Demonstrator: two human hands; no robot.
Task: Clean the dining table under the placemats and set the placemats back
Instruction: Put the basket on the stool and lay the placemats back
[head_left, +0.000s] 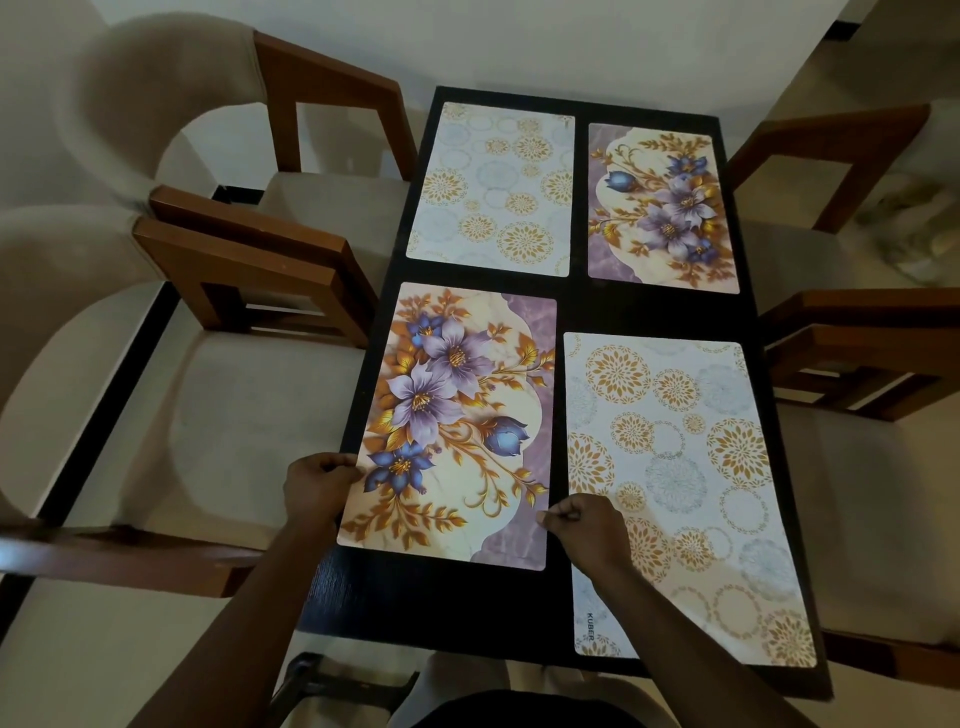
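Note:
A black dining table (582, 309) carries several placemats. The near-left floral placemat (457, 415) shows purple and blue flowers with gold leaves. My left hand (318, 488) pinches its left edge near the front corner. My right hand (584, 527) pinches its right edge, fingers curled, lying partly over the near-right circle-pattern placemat (691, 467). At the far left lies another circle-pattern placemat (493, 189), at the far right a second floral placemat (662, 208). All mats lie flat.
Cream-cushioned chairs with brown wooden arms stand on the left (244, 291) and on the right (857, 343) of the table. A white wall runs behind the table's far end. My dark clothing shows at the bottom edge.

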